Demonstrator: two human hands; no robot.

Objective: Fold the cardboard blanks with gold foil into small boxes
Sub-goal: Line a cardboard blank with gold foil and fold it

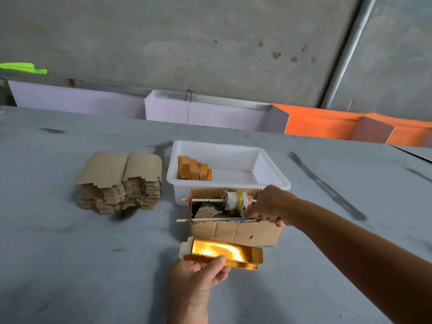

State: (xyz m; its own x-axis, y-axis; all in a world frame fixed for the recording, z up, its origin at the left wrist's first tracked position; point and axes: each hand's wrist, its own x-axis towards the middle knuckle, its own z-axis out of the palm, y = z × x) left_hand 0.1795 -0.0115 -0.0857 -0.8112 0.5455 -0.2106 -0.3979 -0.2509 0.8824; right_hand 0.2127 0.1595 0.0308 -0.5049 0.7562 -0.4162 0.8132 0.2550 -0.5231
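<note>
Blank over grey table, concrete wall behind

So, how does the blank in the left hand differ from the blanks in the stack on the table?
The blank in the left hand is partly folded into a trough; the stack of blanks lies flat. The held blank shows its shiny gold side; the stack shows only plain brown card. The held blank is off the table, gripped by the left hand; the stack rests on it. Both look like the same notched card.
</note>
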